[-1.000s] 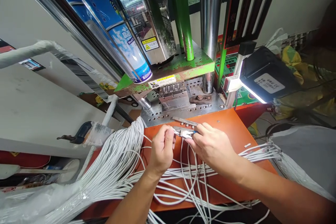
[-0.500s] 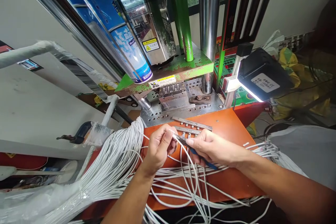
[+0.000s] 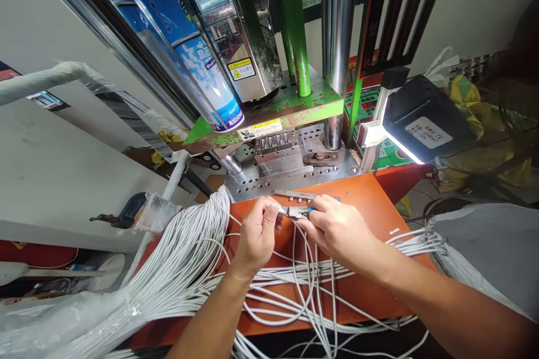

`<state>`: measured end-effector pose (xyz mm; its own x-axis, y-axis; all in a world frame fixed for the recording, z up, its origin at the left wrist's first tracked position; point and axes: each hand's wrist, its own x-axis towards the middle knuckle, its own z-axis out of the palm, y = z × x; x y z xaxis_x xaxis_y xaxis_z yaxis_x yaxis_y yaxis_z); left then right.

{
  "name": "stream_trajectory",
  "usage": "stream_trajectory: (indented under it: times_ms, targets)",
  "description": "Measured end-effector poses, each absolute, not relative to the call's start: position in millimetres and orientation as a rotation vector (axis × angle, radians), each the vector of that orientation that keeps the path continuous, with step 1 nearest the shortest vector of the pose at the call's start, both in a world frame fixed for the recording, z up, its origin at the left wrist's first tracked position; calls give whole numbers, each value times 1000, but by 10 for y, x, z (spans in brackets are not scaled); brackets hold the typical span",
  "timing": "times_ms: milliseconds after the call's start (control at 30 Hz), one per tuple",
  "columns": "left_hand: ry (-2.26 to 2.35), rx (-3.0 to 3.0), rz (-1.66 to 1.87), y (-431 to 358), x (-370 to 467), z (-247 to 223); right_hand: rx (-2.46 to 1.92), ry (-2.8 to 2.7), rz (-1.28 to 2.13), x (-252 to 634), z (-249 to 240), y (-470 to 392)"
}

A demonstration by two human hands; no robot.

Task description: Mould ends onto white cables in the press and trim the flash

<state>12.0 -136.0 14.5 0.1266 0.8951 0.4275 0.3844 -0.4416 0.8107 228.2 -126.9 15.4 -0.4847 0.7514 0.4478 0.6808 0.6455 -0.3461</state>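
Note:
My left hand (image 3: 257, 235) is closed in a pinch on the end of a white cable (image 3: 281, 210) above the orange worktop. In my right hand (image 3: 339, 224) is a pair of pliers (image 3: 298, 212) with blue handles, mostly covered by my fingers. The jaws point left and meet the cable end beside my left fingertips; whether they bite on it I cannot tell. A slim metal mould strip (image 3: 290, 195) with small blocks lies just behind my hands, partly hidden. Loose white cables (image 3: 309, 291) loop below them.
A press with a green plate (image 3: 311, 104) and a metal mould block (image 3: 278, 157) stands ahead. A blue spray can (image 3: 177, 45) rests on the plate. A lit lamp (image 3: 421, 123) is at right. A thick white cable bundle (image 3: 181, 258) lies left on the orange worktop (image 3: 362, 202).
My right hand has turned and shifted slightly up and right, so the pliers now lie more level. Their blue handles are more hidden. My left hand keeps its pinch on the cable.

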Motion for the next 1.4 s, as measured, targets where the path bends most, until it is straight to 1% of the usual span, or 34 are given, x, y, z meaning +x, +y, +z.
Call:
stream_trajectory:
  times_ms: [200,533,733,833,933,1067,1133,1200,1400]
  targets:
    - [1237,1882,1324,-1372,143,116,-1129,-2286,17,2235,152,-1306]
    - [1156,1858,1404,-1403,203,138,-1099,-2255,2,2215,151,-1312]
    - [1066,1769,1463,-1393,228,155,-1030,-2226,91,2241,123,-1338]
    - [1037,1577,1479,-1428,319,246,-1034,-2174,102,2250,156,-1364]
    - [984,1183,1459,-1518,506,396,-1030,-2125,50,2259,213,-1405]
    - [1084,794,1386,-1638,787,591,-1071,-2094,40,2316,303,-1502]
    - [1150,730,1355,-1675,874,657,-1082,-2088,185,2381,365,-1569]
    - [1163,719,1302,-1705,906,706,-1068,-2058,451,2473,438,-1640]
    - [862,728,855,-1788,805,786,-847,-1780,1575,2774,569,-1789]
